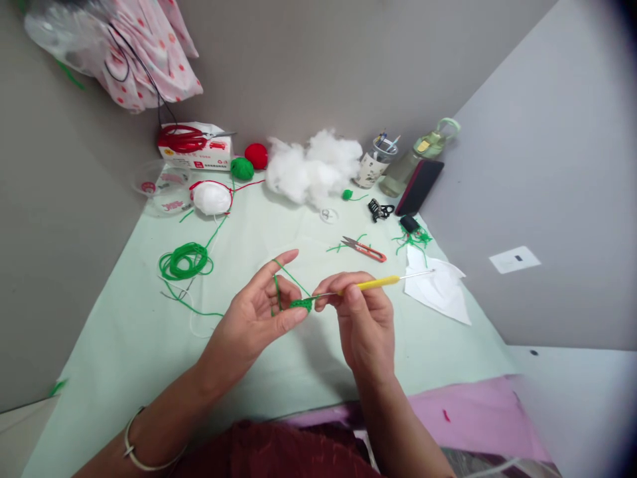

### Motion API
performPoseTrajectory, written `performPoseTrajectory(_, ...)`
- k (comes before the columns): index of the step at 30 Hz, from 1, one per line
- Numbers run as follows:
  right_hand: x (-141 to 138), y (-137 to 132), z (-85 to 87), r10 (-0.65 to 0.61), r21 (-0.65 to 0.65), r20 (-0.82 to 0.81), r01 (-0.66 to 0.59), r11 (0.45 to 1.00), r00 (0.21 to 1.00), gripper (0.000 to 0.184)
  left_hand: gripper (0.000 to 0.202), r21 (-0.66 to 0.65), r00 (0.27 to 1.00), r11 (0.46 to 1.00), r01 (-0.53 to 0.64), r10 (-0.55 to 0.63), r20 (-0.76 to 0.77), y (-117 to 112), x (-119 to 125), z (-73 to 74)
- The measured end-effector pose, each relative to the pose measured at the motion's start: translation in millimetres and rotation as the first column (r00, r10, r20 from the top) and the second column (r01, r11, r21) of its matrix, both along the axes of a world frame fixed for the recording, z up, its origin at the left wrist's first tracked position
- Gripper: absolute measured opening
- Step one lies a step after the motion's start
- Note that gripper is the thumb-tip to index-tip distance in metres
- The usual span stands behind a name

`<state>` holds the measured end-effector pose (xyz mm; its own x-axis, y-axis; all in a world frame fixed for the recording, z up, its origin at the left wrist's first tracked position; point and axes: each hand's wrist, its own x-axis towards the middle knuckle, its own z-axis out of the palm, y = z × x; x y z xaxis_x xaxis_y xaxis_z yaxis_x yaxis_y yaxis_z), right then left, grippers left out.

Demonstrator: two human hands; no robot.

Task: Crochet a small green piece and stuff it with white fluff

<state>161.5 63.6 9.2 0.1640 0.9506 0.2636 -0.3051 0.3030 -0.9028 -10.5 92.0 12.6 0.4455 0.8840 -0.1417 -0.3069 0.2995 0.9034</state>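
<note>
Between the thumb and fingers of my left hand (pixel 263 302) is a small green crochet piece (pixel 301 304). Green yarn (pixel 293 277) runs from the piece up over my raised left index finger and down around the other fingers. My right hand (pixel 361 315) grips a crochet hook (pixel 375 283) by its yellow handle, and the metal tip reaches the top edge of the piece. Whether the tip is inside a stitch is too small to tell. A loose coil of green yarn (pixel 184 261) lies on the table to the left, with a strand trailing toward my left hand.
White stuffing (pixel 313 169) sits at the back, beside red (pixel 256 156), green (pixel 242 168) and white (pixel 212 198) yarn balls. Orange thread snips (pixel 365 249) lie ahead of my right hand. A bottle (pixel 401 169), a phone (pixel 421 187) and white paper (pixel 435 285) are at the right.
</note>
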Motion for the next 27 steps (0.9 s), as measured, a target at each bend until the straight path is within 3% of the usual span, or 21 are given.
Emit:
performPoseTrajectory(5,2.1,-4.5,2.7,-0.062,0.094,0.187,0.045,0.995,0.980,0.019,0.068,0.065,0.998,0.998,-0.017,0.022,-0.066,0.3,-0.5,2.9)
performPoseTrajectory(8,4.4,-7.3,7.3,-0.137,0.198,0.386,0.063,0.978,0.912,0.020,0.065,0.124,0.990,0.992,-0.039,0.056,-0.133,0.8,1.0,3.8)
performPoseTrajectory(11,5.9,-9.8,12.8,-0.218,0.332,0.609,0.005,0.943,0.763,0.020,0.062,0.232,0.955,0.969,-0.088,0.148,-0.258,-1.2,1.5,2.7)
performPoseTrajectory(14,3.1,-12.1,12.9,-0.398,0.488,0.745,-0.030,0.873,0.535,0.024,0.055,0.317,0.921,0.941,-0.118,0.223,-0.319,-6.2,1.6,2.2)
performPoseTrajectory(16,-0.4,-13.9,8.3,-0.530,0.583,0.760,-0.033,0.812,0.375,0.028,0.055,0.283,0.937,0.947,-0.155,0.232,-0.263,-9.4,2.5,3.7)
performPoseTrajectory(18,-3.4,-15.9,2.4,-0.605,0.643,0.732,-0.023,0.766,0.311,0.032,0.062,0.111,0.980,0.983,-0.148,0.161,-0.117,-11.1,3.7,6.3)
performPoseTrajectory(20,-4.4,-17.4,-1.0,-0.592,0.632,0.711,0.025,0.775,0.380,0.036,0.068,-0.138,0.997,0.990,-0.029,0.039,0.065,-10.1,4.4,9.2)
performPoseTrajectory(22,-3.4,-17.5,0.1,-0.512,0.546,0.678,0.104,0.831,0.527,0.034,0.067,-0.306,0.980,0.948,0.085,-0.024,0.196,-7.1,4.0,11.5)
performPoseTrajectory(25,-0.8,-13.8,6.8,-0.327,0.316,0.495,0.184,0.931,0.805,0.024,0.061,-0.341,0.973,0.938,0.056,0.025,0.228,-2.2,2.1,13.3)
performPoseTrajectory(27,-0.7,-9.6,10.0,-0.210,0.175,0.279,0.165,0.971,0.937,0.021,0.059,-0.294,0.975,0.955,0.028,0.039,0.218,-1.3,1.9,13.1)
